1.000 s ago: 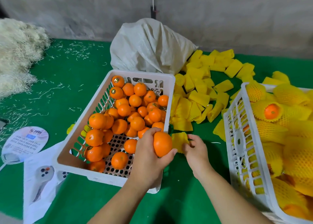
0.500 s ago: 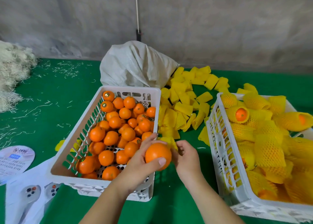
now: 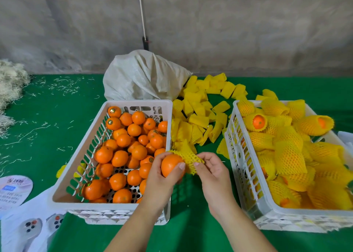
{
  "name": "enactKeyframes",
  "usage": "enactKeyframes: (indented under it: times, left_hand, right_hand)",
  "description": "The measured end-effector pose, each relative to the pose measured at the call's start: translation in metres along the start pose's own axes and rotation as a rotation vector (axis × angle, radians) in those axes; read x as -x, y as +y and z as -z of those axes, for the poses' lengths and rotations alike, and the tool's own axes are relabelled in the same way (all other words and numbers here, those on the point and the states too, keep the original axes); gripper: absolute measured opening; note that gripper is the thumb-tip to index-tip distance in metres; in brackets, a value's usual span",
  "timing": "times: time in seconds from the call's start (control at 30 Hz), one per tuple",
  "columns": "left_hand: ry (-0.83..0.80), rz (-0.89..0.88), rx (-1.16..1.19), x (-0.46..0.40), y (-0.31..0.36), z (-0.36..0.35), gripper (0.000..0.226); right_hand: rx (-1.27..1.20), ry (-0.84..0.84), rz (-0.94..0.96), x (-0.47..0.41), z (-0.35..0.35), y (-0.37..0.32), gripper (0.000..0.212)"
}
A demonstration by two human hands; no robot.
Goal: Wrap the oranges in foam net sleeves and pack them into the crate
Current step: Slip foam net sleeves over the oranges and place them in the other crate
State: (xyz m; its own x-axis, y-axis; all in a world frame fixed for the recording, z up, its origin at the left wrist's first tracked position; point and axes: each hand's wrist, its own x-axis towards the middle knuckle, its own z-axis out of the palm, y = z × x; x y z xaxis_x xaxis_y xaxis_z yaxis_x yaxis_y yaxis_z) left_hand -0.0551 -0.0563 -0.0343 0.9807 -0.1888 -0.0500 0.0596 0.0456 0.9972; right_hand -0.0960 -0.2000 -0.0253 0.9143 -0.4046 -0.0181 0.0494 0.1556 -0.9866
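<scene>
— Gripping a bare orange (image 3: 171, 165), is that the left hand (image 3: 162, 177)?
— Yes, its fingers and thumb curl round the fruit, which it holds above the green worktop (image 3: 47, 118), just off the near right corner of the left crate (image 3: 91, 207).
— And the right hand (image 3: 212, 172)?
— It pinches a yellow foam net sleeve (image 3: 190, 159) between thumb and fingertips. The stretched mouth of the sleeve touches the orange's far right side.
— What's in the crates?
— The left one holds loose oranges (image 3: 131, 143), unwrapped. The right crate (image 3: 254, 204) is piled with wrapped oranges (image 3: 288, 156) in yellow netting.
— Between them?
— A heap of empty sleeves (image 3: 198, 114) lies on the worktop, spilling from a white woven sack (image 3: 141, 76) behind the left crate.
— Anything further out?
— Pale shredded straw (image 3: 9, 91) at the far left, a round printed fan (image 3: 13, 188) and a white printed sheet (image 3: 28, 230) at the near left.
</scene>
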Motion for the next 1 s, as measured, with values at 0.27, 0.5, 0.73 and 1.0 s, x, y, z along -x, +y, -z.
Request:
enactKeyframes:
  times: [0.27, 0.5, 0.73, 1.0]
  left_hand:
    - [-0.317, 0.118, -0.045, -0.005, -0.006, 0.014, 0.094]
    - [-0.118, -0.006, -0.09, 0.005, -0.004, 0.001, 0.04]
    - [0.11, 0.107, 0.207, -0.002, 0.001, -0.005, 0.054]
    - [-0.103, 0.047, 0.238, 0.007, -0.006, 0.012, 0.063]
  right_hand:
    - [0.086, 0.026, 0.036, 0.005, -0.014, -0.006, 0.01]
    - [0.711, -0.161, 0.552, 0.005, -0.005, -0.021, 0.013]
    - [0.781, -0.197, 0.531, 0.011, -0.002, -0.003, 0.048]
    - [0.558, -0.113, 0.523, -0.001, -0.008, 0.005, 0.032]
